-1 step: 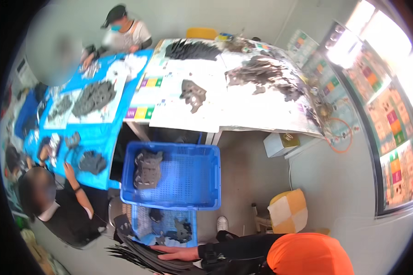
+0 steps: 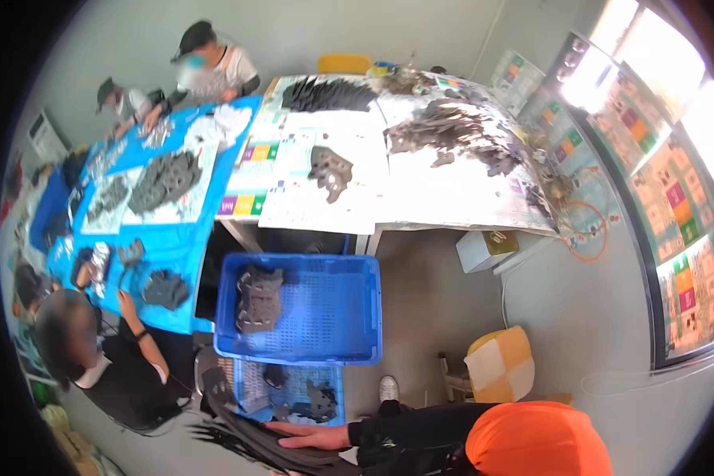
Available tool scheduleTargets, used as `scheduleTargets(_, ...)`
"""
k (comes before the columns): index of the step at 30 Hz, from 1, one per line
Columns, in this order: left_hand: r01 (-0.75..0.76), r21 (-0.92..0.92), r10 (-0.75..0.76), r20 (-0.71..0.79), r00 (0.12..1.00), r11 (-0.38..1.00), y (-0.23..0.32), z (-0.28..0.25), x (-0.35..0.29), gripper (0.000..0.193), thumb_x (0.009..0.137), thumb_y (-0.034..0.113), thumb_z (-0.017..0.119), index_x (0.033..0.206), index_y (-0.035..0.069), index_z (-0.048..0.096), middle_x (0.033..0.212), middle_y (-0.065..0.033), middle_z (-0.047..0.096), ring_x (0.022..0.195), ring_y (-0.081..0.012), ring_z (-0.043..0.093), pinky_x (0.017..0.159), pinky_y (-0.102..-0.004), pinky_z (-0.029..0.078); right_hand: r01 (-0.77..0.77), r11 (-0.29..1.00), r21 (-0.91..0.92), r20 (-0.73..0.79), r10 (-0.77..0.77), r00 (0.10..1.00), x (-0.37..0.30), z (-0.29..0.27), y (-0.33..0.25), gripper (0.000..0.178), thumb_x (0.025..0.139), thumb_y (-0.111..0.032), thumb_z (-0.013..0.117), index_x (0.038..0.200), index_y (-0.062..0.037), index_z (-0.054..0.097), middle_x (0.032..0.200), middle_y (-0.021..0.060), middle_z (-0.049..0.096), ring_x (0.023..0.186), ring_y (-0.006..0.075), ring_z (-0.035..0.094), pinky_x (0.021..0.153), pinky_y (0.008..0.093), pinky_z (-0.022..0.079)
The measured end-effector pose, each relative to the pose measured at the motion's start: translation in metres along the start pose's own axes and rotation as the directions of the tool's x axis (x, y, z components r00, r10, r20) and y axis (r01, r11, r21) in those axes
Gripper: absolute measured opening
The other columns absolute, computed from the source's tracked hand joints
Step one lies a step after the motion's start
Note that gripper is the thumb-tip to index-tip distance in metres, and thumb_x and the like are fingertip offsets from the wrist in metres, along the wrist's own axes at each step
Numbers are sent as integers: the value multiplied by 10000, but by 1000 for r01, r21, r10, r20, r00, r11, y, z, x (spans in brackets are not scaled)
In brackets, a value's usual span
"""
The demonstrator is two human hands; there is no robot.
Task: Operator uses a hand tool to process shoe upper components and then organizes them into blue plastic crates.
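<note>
Right hand [image 2: 313,435], fingers flat and spread, rests palm-down on a stack of black toothed strips [image 2: 250,440] at near left, just beside the near edge of the lower blue crate [image 2: 250,389]; left hand unseen; bare grey floor [image 2: 420,317] lies right.

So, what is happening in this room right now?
A person in an orange cap and black sleeve lays a hand flat on a stack of dark, flat cut pieces near the floor; which hand it is cannot be told. Beside it stand two blue crates, each holding a few similar dark pieces. More lie spread over the white table. At the blue table, three other people sort the same kind of parts.
</note>
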State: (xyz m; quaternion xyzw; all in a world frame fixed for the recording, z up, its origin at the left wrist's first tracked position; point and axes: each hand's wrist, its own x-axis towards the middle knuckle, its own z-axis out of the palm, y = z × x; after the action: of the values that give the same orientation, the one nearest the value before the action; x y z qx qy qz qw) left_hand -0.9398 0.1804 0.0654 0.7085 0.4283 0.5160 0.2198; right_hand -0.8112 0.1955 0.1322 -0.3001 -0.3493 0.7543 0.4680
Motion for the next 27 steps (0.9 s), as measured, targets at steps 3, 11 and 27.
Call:
scheduleTargets(3, 146, -397, -147, 29, 989, 906, 80, -1, 13, 676, 988, 379, 565, 1474, -31, 337, 1531, -241, 356, 1376, -334, 429, 1123, -475, 386, 199, 980, 9, -20, -199, 980, -79, 12, -66, 795, 1053, -469, 476, 1614, -39, 113, 1677, 133, 112, 1550, 240, 88, 1246, 380, 99)
scheduleTargets(11, 624, -666, -300, 547, 781, 410, 287, 152, 100, 695, 1007, 360, 550, 1535, 29, 241, 1538, -165, 340, 1370, -292, 405, 1131, -408, 349, 490, 764, -420, -293, -626, 723, -243, -60, -266, 829, 1039, -392, 541, 1602, 10, 83, 1683, 169, 82, 1554, 243, 53, 1242, 367, 74)
scheduleTargets(27, 804, -341, 231, 837, 495, -487, 550, 895, 69, 682, 1065, 522, 355, 1574, 82, 245, 1579, -131, 353, 1389, -300, 435, 1157, -467, 386, -322, 383, -866, -497, -733, 464, -581, -584, -600, 816, 963, -548, 590, 1580, -99, 300, 1614, 222, 263, 1491, 351, 303, 1186, 397, 283)
